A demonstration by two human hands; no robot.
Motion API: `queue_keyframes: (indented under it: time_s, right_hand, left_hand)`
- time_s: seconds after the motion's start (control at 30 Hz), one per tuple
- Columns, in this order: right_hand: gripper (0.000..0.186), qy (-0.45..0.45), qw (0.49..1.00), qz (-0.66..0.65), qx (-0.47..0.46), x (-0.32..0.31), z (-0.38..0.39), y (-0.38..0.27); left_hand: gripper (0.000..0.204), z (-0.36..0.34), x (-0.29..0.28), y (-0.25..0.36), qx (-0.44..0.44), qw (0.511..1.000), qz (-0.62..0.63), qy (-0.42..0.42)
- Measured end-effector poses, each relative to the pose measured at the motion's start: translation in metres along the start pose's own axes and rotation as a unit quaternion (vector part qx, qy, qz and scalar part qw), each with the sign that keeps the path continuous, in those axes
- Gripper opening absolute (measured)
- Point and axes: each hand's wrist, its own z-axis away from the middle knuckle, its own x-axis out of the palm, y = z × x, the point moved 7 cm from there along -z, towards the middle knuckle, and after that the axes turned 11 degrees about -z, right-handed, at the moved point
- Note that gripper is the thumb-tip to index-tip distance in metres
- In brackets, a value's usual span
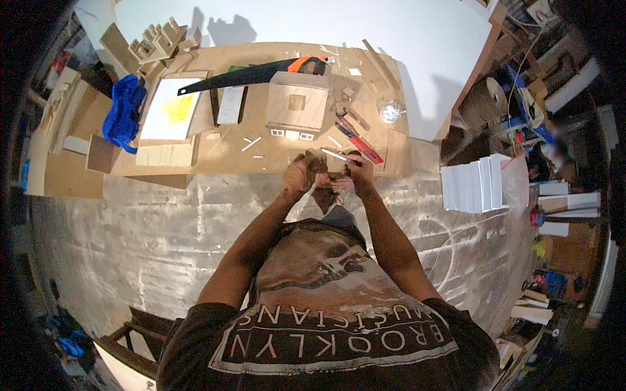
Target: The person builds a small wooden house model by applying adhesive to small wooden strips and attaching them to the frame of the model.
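Wears a dark brown short-sleeved T-shirt — pale skull print and light lettering across the chest — forearms bare.

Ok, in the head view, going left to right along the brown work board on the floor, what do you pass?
Blue cloth → white sheet with a yellow stain → black handsaw with orange handle → small cardboard box model → red utility knife → clear round container.
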Motion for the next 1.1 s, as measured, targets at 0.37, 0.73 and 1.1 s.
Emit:
queue_keyframes:
  time_s: [0.37,0.73,1.1]
  right_hand:
    - [0.023,-0.086,0.996,0.015,-0.025,0.003,0.007,-0.046]
    - [0.019,-0.063,0.998,-0.019,-0.002,-0.002,0.009,-0.036]
    - [0.018,-0.061,0.997,-0.052,0.003,0.005,0.013,-0.034]
  left_hand:
    - [0.021,-0.009,-0.005,-0.008,-0.134,0.991,-0.028,-0.002]
    - [0.025,-0.011,0.015,-0.031,-0.099,0.995,0.034,-0.008]
    - [0.028,-0.020,0.029,-0.035,-0.068,0.997,0.012,-0.019]
